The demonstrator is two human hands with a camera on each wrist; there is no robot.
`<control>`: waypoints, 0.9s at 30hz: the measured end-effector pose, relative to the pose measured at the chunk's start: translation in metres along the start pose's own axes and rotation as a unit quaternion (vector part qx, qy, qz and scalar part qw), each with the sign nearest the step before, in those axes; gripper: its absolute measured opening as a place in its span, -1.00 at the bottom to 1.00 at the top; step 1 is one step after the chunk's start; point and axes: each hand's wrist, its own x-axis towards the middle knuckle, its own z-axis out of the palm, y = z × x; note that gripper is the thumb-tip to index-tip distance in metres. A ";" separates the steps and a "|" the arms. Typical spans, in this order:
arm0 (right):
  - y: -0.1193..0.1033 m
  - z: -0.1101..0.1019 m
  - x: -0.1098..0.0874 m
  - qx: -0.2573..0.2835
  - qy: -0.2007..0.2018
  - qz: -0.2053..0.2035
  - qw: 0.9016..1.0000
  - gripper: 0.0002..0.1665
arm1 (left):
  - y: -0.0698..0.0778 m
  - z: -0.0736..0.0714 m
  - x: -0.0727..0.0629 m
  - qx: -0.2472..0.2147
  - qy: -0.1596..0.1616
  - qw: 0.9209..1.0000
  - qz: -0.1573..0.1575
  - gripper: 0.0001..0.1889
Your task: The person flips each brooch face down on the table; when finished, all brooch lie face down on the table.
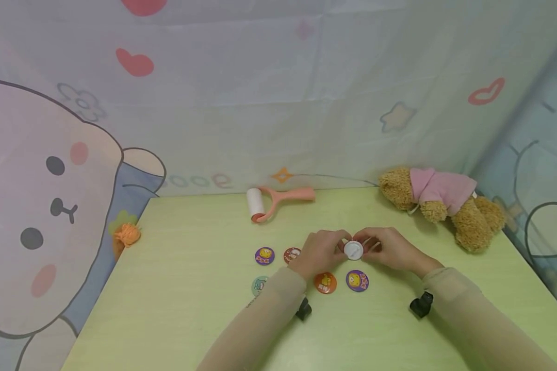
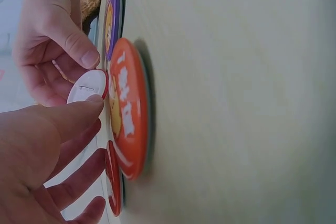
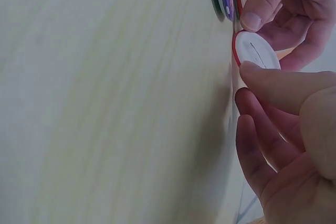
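Between both hands a round pin badge (image 1: 354, 250) is held up with its white back and pin showing; a red rim edges it in the right wrist view. My left hand (image 1: 322, 252) pinches its left edge with thumb and fingers. From the other side, my right hand (image 1: 390, 249) pinches the right edge. Below the hands lie an orange badge (image 1: 325, 283) and a purple badge (image 1: 357, 281), face up. Left of them are another purple badge (image 1: 264, 256), a dark red badge (image 1: 292, 255) partly behind the left hand, and a green badge (image 1: 261, 285) partly covered by the sleeve.
A lint roller (image 1: 280, 201) with a salmon handle lies at the table's back edge. On the right a teddy bear (image 1: 441, 201) in a pink top lies on its side. An orange yarn-like bundle (image 1: 128, 234) is at the left edge. A printed curtain (image 1: 260, 103) hangs behind.
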 end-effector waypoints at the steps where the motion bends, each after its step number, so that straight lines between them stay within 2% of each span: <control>1: 0.000 0.000 0.000 -0.001 -0.002 -0.001 1.000 -0.52 | 0.000 0.000 0.000 0.002 -0.002 1.000 -0.003 -0.65; 16: 0.001 0.002 0.000 -0.031 -0.017 -0.006 0.999 -0.51 | 0.005 0.004 0.004 0.022 -0.027 0.999 -0.035 -0.67; 27: 0.000 -0.001 0.001 -0.058 -0.034 -0.015 0.998 -0.59 | 0.008 0.002 0.003 0.056 -0.023 0.997 -0.040 -0.73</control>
